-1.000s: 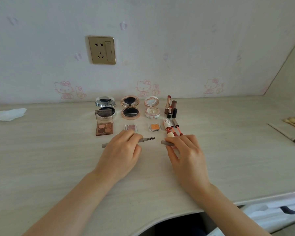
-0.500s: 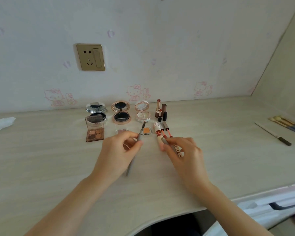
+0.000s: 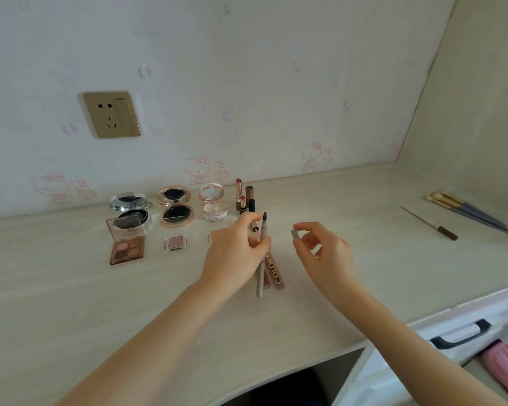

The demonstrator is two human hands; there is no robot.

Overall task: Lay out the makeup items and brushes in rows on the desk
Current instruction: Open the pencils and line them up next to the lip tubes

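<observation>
Holding the brow pencil [image 3: 260, 259] in the left hand [image 3: 235, 253] while the right hand [image 3: 324, 253] pinches its cap [image 3: 295, 233], lay both parallel beside the lip glosses [image 3: 273, 271].

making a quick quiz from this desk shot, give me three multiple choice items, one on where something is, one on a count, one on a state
1. Where do the loose makeup brushes lie?
A. far right of the desk
B. beside the eyeshadow palette
C. in the drawer

2. How many round compacts stand open at the wall?
A. one
B. three
C. five

3. What is the state of the brow pencil in the left hand?
A. capped
B. uncapped, spoolie end up
C. snapped in two

Answers:
1 A, the brushes lie near the right wall, apart from the rows.
2 B, a silver compact, a rose gold compact and a white compact stand with lids raised.
3 B, the bristles show bare, and the right hand pinches the grey cap.
</observation>
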